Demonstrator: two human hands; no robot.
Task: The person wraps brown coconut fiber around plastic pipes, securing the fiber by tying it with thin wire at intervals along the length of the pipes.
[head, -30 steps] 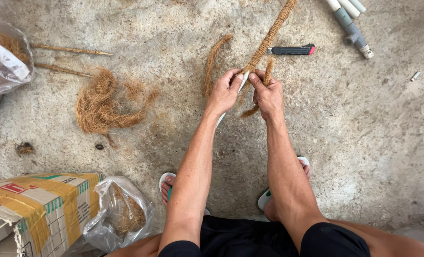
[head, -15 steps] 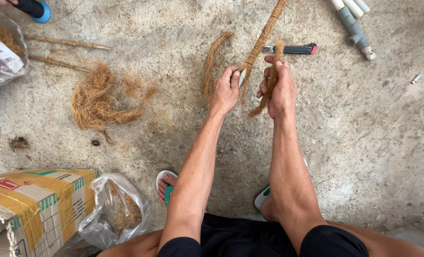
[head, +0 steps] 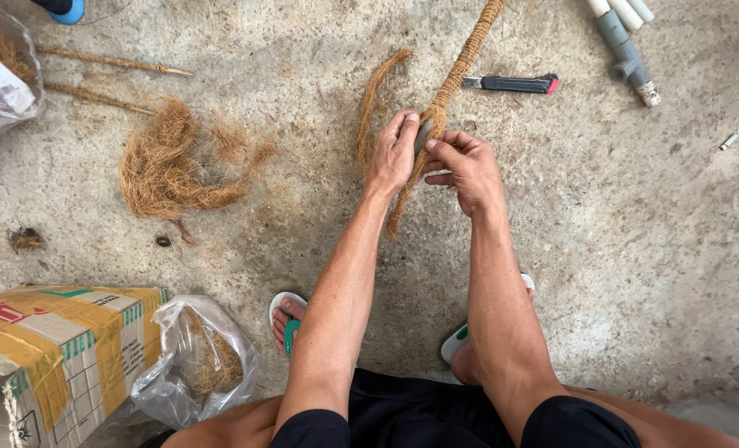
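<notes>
Concrete floor, rough and grey, seen from above; both hands on a coir-wrapped pole.

Bottom left: cardboard box (head: 58, 348), yellow tape bands, green and red print, with a clear plastic bag (head: 195, 365) of fibre just beside it. Second clear bag (head: 0, 79) top left. Loose fibre pile (head: 170, 166) left of centre. Coir-wrapped pole (head: 461, 62) runs from top centre down to the hands. Left hand (head: 393, 153) closed around the pole at its wrapped end, fingers pointing up. Right hand (head: 467, 166) touching it from the right, pinching a coir strand (head: 407, 187) that trails down between the forearms. Utility knife (head: 510, 84) and white pipes (head: 622, 37) lie apart, upper right.
</notes>
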